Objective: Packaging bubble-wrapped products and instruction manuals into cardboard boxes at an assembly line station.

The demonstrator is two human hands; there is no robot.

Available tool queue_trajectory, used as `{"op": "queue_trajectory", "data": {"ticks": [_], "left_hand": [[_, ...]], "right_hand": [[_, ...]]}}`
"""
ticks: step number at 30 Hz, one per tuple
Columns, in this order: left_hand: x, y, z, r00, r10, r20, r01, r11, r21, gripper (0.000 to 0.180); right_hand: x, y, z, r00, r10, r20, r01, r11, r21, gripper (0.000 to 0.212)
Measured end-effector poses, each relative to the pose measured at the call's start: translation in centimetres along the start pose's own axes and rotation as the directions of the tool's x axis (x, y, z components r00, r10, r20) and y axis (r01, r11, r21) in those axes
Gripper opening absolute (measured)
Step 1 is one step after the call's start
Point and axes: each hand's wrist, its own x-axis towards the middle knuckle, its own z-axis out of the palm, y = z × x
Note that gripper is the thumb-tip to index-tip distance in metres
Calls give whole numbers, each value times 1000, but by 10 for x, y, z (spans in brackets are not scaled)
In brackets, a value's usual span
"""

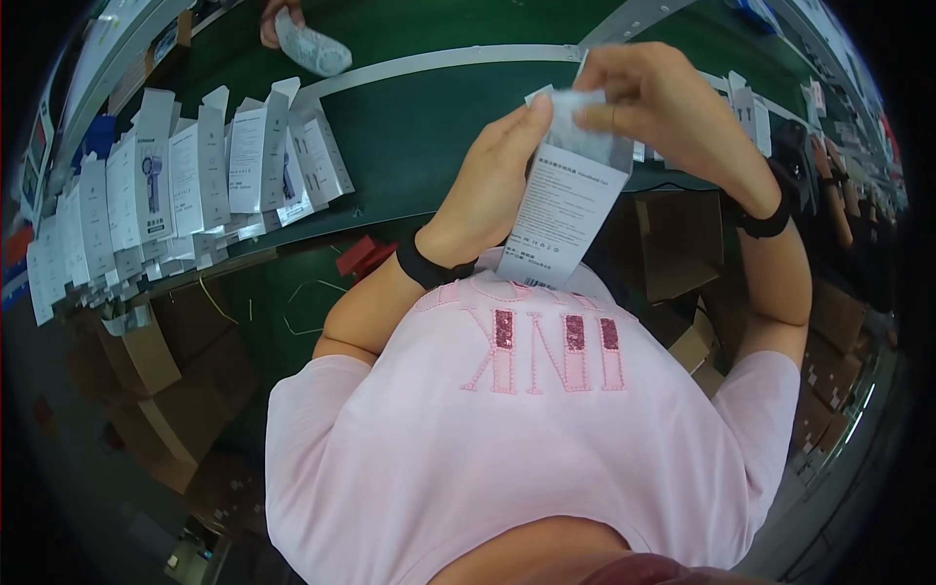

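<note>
In front of my chest a narrow white carton (565,210) with printed text stands tilted, its upper end open. My left hand (492,180) is closed around its left side, thumb near the opening. At the carton's mouth, my right hand (658,102) has its fingers bent on a whitish, plastic-wrapped item (575,102), which sits partly inside. The right hand is slightly blurred. What lies within the wrapping cannot be made out.
Many open-topped white cartons (185,175) crowd the green table (419,127) at left; more stand at far right. Across the white rail (458,58), another person's hand (273,21) holds a bagged item (312,47). Brown cardboard boxes (681,239) and a red object (366,255) are below the table.
</note>
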Motion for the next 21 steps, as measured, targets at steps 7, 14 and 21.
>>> {"op": "queue_trajectory", "data": {"ticks": [7,14,21], "left_hand": [[-6,-14,-7,991,88,98,-106,974,202,51],[-9,-13,-56,912,310,269,-395,844,362,62],[25,-18,-42,949,85,302,-222,862,456,49]], "right_hand": [[12,17,0,695,-173,698,135,985,110,17],[-20,90,49,896,132,-425,118,851,512,80],[-25,84,102,928,68,-367,294,471,831,73]]}}
